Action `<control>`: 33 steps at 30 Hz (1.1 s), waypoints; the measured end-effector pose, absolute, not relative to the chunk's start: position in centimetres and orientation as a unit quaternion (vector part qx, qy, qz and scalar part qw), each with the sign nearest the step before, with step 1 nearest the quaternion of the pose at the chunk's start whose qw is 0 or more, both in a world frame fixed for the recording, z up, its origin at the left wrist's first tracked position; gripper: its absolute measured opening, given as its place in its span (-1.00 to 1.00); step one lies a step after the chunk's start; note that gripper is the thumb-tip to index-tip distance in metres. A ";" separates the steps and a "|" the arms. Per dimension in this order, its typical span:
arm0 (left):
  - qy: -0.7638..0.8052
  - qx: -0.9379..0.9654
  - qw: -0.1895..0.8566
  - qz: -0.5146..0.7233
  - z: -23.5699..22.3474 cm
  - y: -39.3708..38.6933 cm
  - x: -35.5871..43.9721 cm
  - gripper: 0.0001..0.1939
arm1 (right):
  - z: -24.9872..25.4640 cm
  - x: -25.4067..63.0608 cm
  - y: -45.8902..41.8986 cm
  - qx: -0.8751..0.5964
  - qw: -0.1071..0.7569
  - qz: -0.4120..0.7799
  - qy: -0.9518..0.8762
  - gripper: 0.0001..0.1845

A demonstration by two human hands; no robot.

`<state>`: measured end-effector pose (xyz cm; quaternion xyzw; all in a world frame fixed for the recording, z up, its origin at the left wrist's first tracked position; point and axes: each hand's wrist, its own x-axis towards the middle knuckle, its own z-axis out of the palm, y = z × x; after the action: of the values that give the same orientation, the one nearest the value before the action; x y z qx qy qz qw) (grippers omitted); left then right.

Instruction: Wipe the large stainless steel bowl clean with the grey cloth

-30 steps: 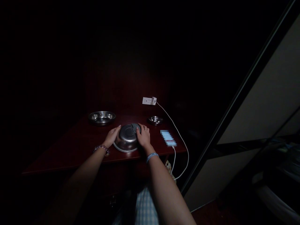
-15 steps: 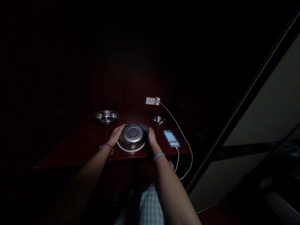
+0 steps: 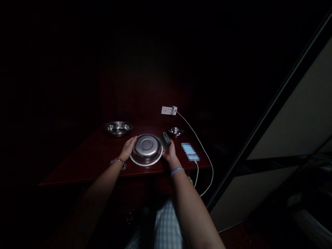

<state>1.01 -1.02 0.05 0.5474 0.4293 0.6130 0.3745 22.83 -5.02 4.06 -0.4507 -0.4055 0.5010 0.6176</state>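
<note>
A dark red table spreads across the scene, its front edge close to the person's body. Near that edge sits an overturned bowl of shiny metal, base upward; whether its rim rests fully on the tabletop or is slightly raised, I cannot tell. The left hand grips its left side, while the right hand pinches a folded grey cloth beside the right rim, fingers apparently brushing the metal.

The likeliest trouble is the bowl slipping or skidding: the metal looks smooth, the right hand is partly taken up by the cloth, and the left seems to carry most of the hold. So near the front edge, a skid toward the body could send it over. The cloth might also slide out of a loose pinch.

As for containers, the overturned bowl hides its inside. A wide metal dish stands upright at the back left — I see nothing in it, though its middle is dark. A small metal dish at the back right is too small and glinting to judge. In front of it lies a blurred, lit phone, then a white charger in the wall socket.
</note>
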 end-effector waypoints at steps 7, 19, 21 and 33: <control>0.406 0.552 0.372 0.626 -0.4 -0.6 0.8 -0.37 | 4.2 22.2 -5.4 -0.429 0.571 0.590 -0.378 -0.61; 0.403 0.537 0.384 0.634 -0.5 -0.4 0.8 -0.35 | 2.3 23.0 -5.1 -0.421 0.516 0.619 -0.418 -0.59; 0.404 0.538 0.388 0.630 -0.6 -0.3 0.8 -0.37 | 2.0 23.2 -5.0 -0.425 0.506 0.629 -0.410 -0.56; 0.423 0.504 0.426 0.621 -0.4 -0.2 1.0 -0.37 | 2.5 21.0 -3.7 -0.378 0.593 0.624 -0.341 -0.41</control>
<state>0.97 -0.23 -0.39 0.5043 0.4227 0.6206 0.4265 21.02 -3.73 2.52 -0.3782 -0.3406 0.6243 0.5927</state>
